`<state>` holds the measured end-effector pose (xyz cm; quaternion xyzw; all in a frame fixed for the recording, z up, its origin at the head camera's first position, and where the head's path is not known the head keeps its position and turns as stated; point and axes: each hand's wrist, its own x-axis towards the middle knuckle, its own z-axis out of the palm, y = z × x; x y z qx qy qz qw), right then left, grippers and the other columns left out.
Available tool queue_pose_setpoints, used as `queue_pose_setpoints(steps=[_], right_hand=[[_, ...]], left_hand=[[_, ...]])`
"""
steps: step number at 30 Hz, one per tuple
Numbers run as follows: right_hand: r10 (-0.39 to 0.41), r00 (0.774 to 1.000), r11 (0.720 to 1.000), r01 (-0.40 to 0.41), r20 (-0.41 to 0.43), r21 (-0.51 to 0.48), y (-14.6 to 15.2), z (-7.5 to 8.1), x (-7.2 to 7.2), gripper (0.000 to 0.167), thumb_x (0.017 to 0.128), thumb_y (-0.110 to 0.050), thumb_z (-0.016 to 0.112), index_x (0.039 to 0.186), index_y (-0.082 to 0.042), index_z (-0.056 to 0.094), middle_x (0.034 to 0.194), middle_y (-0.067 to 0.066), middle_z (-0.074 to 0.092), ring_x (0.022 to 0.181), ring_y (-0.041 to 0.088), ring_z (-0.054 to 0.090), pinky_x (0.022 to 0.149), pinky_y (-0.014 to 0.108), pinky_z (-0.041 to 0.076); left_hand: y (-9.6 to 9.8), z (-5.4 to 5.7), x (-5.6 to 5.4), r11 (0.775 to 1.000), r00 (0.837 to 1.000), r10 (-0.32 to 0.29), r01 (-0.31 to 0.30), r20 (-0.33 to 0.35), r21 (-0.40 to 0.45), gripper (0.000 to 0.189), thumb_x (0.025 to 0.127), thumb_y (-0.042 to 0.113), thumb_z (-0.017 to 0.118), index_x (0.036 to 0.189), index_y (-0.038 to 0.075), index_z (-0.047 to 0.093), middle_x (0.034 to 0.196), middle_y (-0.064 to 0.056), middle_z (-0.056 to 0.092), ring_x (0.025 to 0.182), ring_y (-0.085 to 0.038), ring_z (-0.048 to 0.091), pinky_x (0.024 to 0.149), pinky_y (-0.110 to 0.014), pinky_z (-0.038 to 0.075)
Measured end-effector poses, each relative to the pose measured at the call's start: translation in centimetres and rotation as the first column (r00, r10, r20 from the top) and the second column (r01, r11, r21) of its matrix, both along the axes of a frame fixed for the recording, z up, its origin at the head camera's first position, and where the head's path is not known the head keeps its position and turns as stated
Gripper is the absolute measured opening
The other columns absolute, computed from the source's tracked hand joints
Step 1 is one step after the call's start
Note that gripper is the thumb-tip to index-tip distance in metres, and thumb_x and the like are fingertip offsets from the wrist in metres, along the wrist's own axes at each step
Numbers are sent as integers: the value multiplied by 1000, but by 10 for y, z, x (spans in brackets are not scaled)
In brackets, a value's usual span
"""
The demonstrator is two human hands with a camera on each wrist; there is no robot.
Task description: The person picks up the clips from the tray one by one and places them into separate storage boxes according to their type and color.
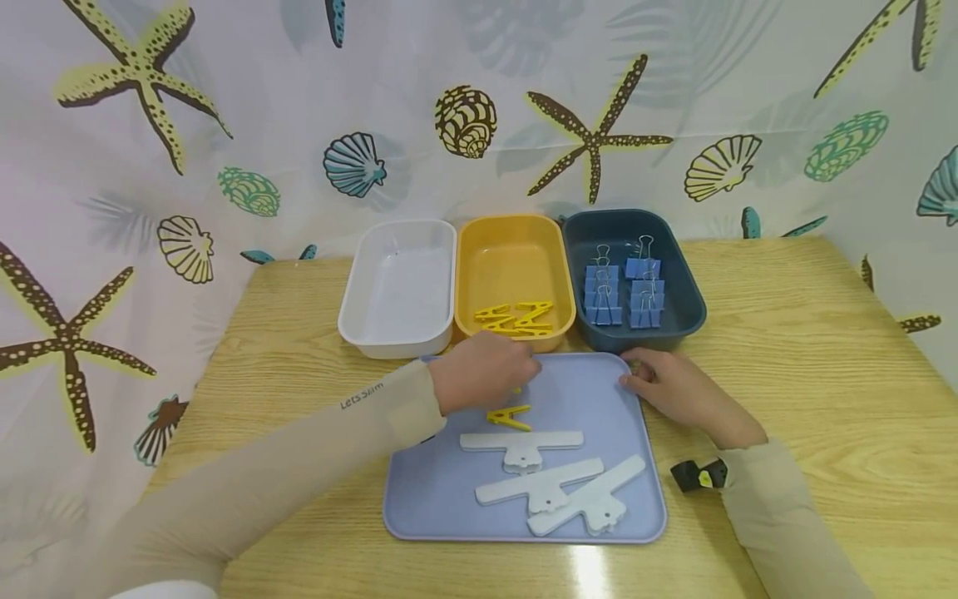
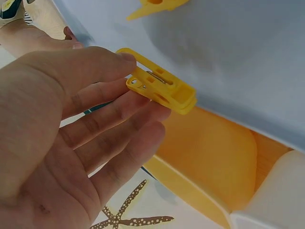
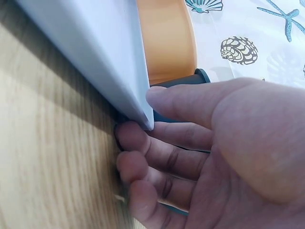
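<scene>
My left hand point(image 1: 482, 370) is over the far side of the pale blue tray point(image 1: 427, 491), near the yellow bin point(image 1: 516, 241). Between thumb and fingers it pinches a yellow clothespin point(image 2: 164, 86), seen in the left wrist view but hidden by the hand in the head view. My right hand point(image 1: 677, 391) grips the tray's far right corner, thumb at the rim and fingers curled round the edge. On the tray lie another yellow clothespin point(image 1: 511, 418), a scrap of yellow partly hidden behind the left hand, and three white wide-bar clips point(image 1: 522, 445).
Several yellow clothespins point(image 1: 516, 320) lie in the yellow bin. To its left stands a white bin point(image 1: 407, 287), to its right a dark blue bin point(image 1: 684, 308) with several blue binder clips point(image 1: 603, 304). A patterned cloth point(image 1: 419, 83) hangs behind the wooden table point(image 1: 823, 374).
</scene>
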<state>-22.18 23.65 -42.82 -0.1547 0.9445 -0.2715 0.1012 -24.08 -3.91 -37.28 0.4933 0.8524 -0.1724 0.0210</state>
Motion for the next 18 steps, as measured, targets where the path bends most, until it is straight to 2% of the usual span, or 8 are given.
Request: queue_pose_setpoints(steps=[6,13,18], right_hand=[[-5,1000,1000,5,4,-2,0,0,0,34,93,-15,61,121,5,60,73,0,59,65,12,49,60,26,40],[-2,1000,1000,3,11,-9,-1,1,1,34,93,-15,60,121,4,60,74,0,59,66,12,50,60,26,41],[-1,1000,1000,1,3,-8,-1,2,1,34,93,-15,60,120,4,60,73,0,59,66,12,49,61,26,41]], left_hand=[[1,7,-1,1000,1000,-8,7,-16,-20,22,93,20,60,114,17,67,98,2,68,72,-13,58,72,-21,55],[2,17,0,999,999,38,-38,16,-1,26,94,20,60,120,17,64,103,2,68,76,-14,60,75,-22,54],[3,22,-1,999,999,51,-51,10,4,28,95,21,60,123,17,61,103,2,67,76,-15,58,76,-21,53]])
